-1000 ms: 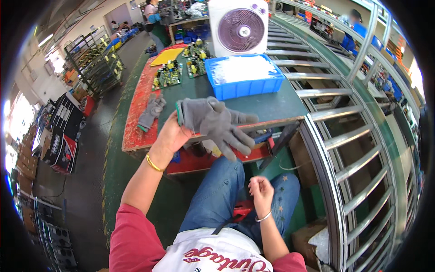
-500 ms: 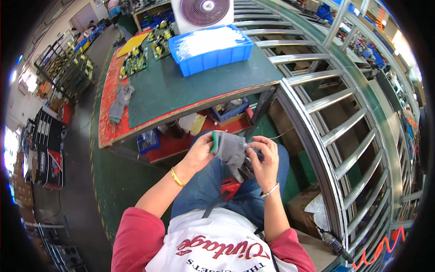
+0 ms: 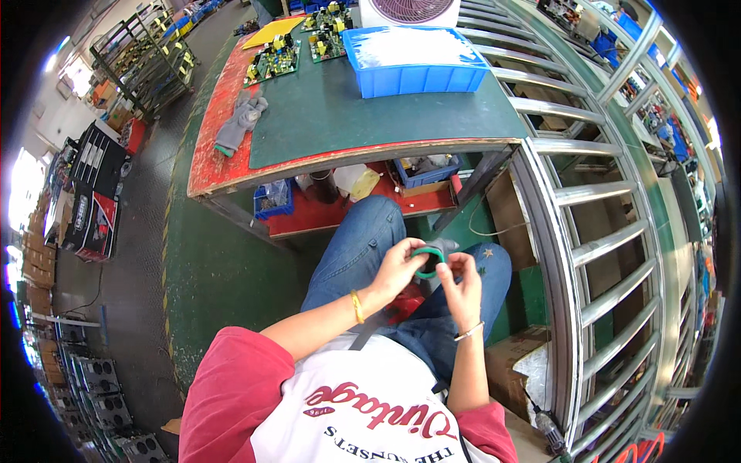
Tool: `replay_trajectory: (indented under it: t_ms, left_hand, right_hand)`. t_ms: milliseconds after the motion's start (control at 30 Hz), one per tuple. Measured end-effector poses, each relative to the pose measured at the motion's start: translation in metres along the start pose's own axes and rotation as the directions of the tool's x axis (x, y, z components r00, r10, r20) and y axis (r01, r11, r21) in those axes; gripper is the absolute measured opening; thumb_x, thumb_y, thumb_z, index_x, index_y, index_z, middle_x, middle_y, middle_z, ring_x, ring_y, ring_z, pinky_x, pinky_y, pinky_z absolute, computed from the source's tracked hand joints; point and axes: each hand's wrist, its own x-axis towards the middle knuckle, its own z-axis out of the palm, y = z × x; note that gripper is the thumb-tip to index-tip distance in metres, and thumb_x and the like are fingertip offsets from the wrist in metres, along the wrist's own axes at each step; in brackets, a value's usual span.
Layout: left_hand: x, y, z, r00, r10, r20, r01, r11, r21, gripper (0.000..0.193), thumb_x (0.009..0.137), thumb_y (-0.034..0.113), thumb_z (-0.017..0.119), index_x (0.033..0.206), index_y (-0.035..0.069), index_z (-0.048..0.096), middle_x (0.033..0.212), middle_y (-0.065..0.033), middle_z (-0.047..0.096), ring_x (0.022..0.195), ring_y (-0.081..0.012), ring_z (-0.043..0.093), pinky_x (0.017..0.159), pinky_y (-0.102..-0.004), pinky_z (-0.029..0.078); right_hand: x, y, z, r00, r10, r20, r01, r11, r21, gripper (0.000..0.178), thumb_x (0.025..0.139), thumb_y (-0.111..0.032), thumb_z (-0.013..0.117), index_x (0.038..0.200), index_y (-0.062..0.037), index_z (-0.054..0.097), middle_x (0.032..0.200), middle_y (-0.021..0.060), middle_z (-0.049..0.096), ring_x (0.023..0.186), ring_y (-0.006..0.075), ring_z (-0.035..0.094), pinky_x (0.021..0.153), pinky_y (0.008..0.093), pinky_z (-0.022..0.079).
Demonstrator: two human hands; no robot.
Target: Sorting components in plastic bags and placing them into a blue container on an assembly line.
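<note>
Above my lap I hold a grey work glove point(image 3: 443, 245) by its green-edged cuff. The cuff's round opening faces me, spread wide between both hands. My left hand point(image 3: 398, 272) pinches the left side of the rim, and my right hand point(image 3: 463, 287) grips the right side with thumb and fingers. The glove's fingers point away and are mostly hidden behind the cuff. A second grey glove point(image 3: 242, 122) with a green cuff lies on the red left part of the workbench point(image 3: 386, 127).
A blue bin point(image 3: 421, 79) of white pieces stands on the bench, beside green circuit boards point(image 3: 274, 60) and a fan point(image 3: 409, 9). Small blue bins point(image 3: 274, 202) sit on the red shelf below. A metal roller conveyor point(image 3: 590, 193) runs along my right, with a power screwdriver point(image 3: 549, 428) near its foot.
The glove has been turned so its cuff opening faces me, and both hands have come to the cuff. My hands moved slightly right and lower; the view has shifted too.
</note>
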Motion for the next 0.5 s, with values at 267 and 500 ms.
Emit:
replay_trajectory:
  t_ms: [267, 500]
  left_hand:
    - [-0.038, 0.027, 0.008, 0.904, 0.391, 0.175, -0.411, 0.676, 0.611, 0.033, 0.087, 0.007, 0.069, 0.118, 0.005, 0.057, 0.110, -0.0096, 0.061, 0.082, -0.0195, 0.065, 0.069, -0.0292, 0.053]
    - [-0.030, -0.010, -0.001, 0.941, 0.039, 0.337, -0.333, 0.296, 0.896, 0.022, 0.093, 0.020, 0.060, 0.111, 0.007, 0.059, 0.101, -0.0200, 0.067, 0.087, -0.0349, 0.068, 0.069, -0.0407, 0.055]
  right_hand:
    - [-0.006, 0.041, 0.008, 0.992, 0.121, -0.037, -0.121, 0.992, -0.017, 0.021, 0.092, -0.016, 0.069, 0.099, 0.0015, 0.062, 0.073, 0.0039, 0.063, 0.060, 0.0095, 0.058, 0.054, 0.0263, 0.048]
    - [-0.010, 0.035, 0.015, 0.996, 0.013, -0.083, -0.015, 1.000, -0.018, 0.014, 0.091, -0.010, 0.070, 0.098, -0.0001, 0.063, 0.076, 0.0030, 0.066, 0.066, 0.0076, 0.061, 0.058, 0.0233, 0.051]
